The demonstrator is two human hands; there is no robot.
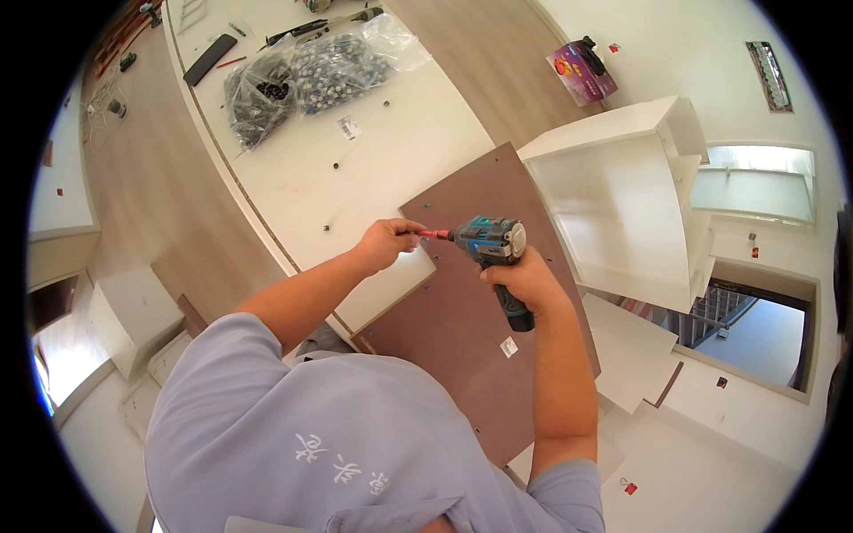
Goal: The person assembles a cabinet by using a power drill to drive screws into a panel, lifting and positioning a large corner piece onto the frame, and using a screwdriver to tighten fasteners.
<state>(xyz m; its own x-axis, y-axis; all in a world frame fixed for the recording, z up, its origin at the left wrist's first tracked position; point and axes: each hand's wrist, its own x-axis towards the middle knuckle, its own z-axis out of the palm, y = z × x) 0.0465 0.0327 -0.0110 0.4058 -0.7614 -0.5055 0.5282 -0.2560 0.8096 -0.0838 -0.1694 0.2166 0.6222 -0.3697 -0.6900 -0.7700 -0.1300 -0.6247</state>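
A teal and black cordless drill (490,242) is gripped in my right hand (530,282), its red bit holder pointing left. My left hand (387,244) pinches the front end of that red bit (433,234); whether a screw sits between the fingers is too small to see. Under both hands lies a brown panel (462,355) with small fittings along its edges and a white label (508,347). It rests on a white board (391,151) that carries a few small dark fittings.
Clear plastic bags of small hardware (333,75) lie on the white board's far part, beside a black strip (210,59) and a red pencil-like stick. To the right stand a white cabinet (613,195) and a purple box (582,75). Wood-toned floor (142,160) runs along the left.
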